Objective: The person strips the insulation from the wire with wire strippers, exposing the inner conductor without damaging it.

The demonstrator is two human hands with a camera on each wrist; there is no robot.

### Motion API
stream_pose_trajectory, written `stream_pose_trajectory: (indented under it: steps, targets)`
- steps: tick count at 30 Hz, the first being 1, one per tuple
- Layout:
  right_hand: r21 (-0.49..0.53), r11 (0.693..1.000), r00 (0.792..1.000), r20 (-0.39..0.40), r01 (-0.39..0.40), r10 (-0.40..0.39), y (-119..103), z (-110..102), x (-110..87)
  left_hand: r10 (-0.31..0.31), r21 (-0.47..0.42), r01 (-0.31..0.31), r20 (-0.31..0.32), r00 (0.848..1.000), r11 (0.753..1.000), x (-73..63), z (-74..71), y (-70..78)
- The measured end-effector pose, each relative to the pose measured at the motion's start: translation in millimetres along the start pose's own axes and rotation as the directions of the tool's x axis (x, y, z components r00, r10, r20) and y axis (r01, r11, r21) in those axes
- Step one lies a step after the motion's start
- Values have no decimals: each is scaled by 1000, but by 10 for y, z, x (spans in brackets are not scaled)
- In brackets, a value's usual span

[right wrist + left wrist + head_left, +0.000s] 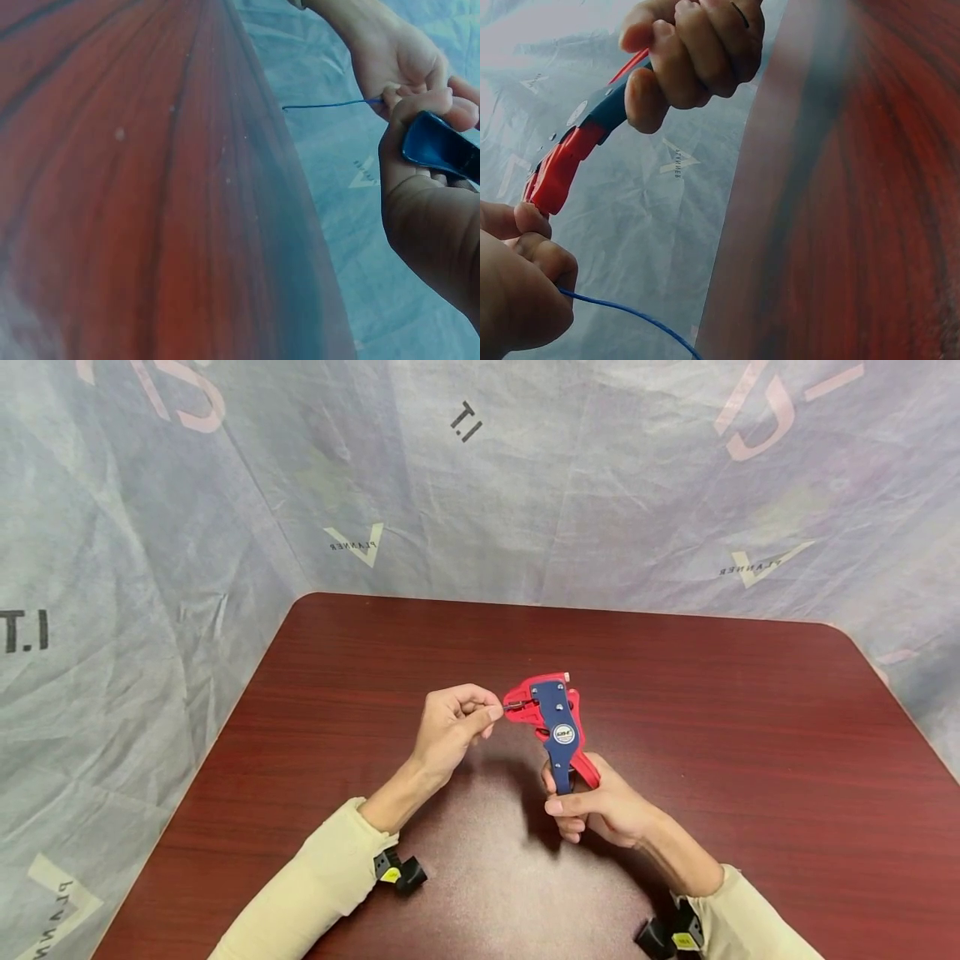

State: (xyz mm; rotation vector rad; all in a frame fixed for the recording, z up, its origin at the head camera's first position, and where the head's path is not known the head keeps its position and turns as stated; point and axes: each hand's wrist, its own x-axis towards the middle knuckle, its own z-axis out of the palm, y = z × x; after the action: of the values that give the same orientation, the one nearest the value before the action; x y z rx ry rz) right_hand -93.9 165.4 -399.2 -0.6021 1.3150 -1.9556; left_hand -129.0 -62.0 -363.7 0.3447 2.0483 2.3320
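A wire stripper [553, 714] with a blue body and red jaws and lever is held up over the table by my right hand [609, 808], which grips it round the handles. Its nose points left, toward my left hand [456, 727]. Between thumb and fingertips that hand pinches a thin blue wire [634, 310], right at the stripper's nose. In the head view a short length of wire runs from the fingertips into the jaws. From the other side of the left hand the wire's loose tail [330, 106] sticks out, as both wrist views show.
Both hands are above a dark red wood-grain table [735, 727]. Grey-white printed sheeting [510, 485] hangs behind it and on the left. Each forearm, in a pale sleeve [315, 877], carries a black wrist camera [401, 872].
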Motion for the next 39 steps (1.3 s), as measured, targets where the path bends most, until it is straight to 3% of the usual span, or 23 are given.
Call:
stream_pose_trajectory:
  steps: [17, 30, 39]
  targets:
    - [31, 1000, 1000, 28, 1, -2, -9, -36, -42, -18, 26, 18, 25, 1000, 1000, 11, 6, -4]
    - [54, 999, 999, 44, -1, -2, -41, -37, -77, 5, 61, -7, 34, 999, 998, 11, -11, -8]
    - [40, 999, 999, 54, -8, 6, -31, -54, -86, -33, 44, 31, 35, 999, 999, -38, -82, -36]
